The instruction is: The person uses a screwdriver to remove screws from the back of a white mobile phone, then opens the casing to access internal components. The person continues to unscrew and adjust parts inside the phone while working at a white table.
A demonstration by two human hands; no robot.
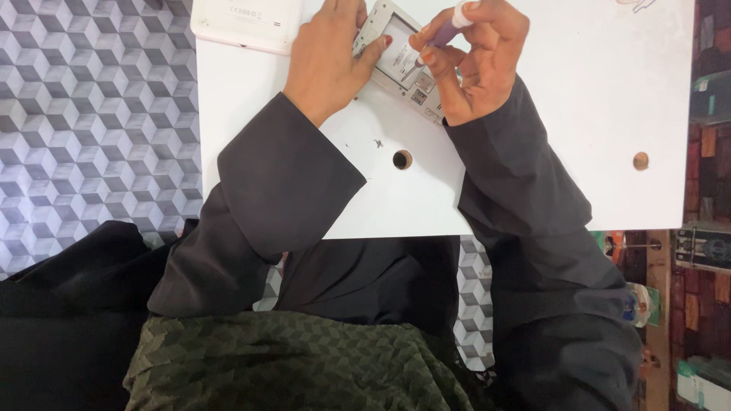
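Here, left hand point(329, 65) steadies the opened phone point(400, 65) while right hand point(476, 65) fingers pinch a purple screwdriver point(442, 34).

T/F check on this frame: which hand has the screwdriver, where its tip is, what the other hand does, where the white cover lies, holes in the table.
1. The right hand holds a purple-handled screwdriver. True.
2. Its tip rests on the bare table. False: it is on the opened phone.
3. The left hand steadies the phone. True.
4. The white cover lies at the table's right edge. False: it is at the top left.
5. The table has two round holes. True.
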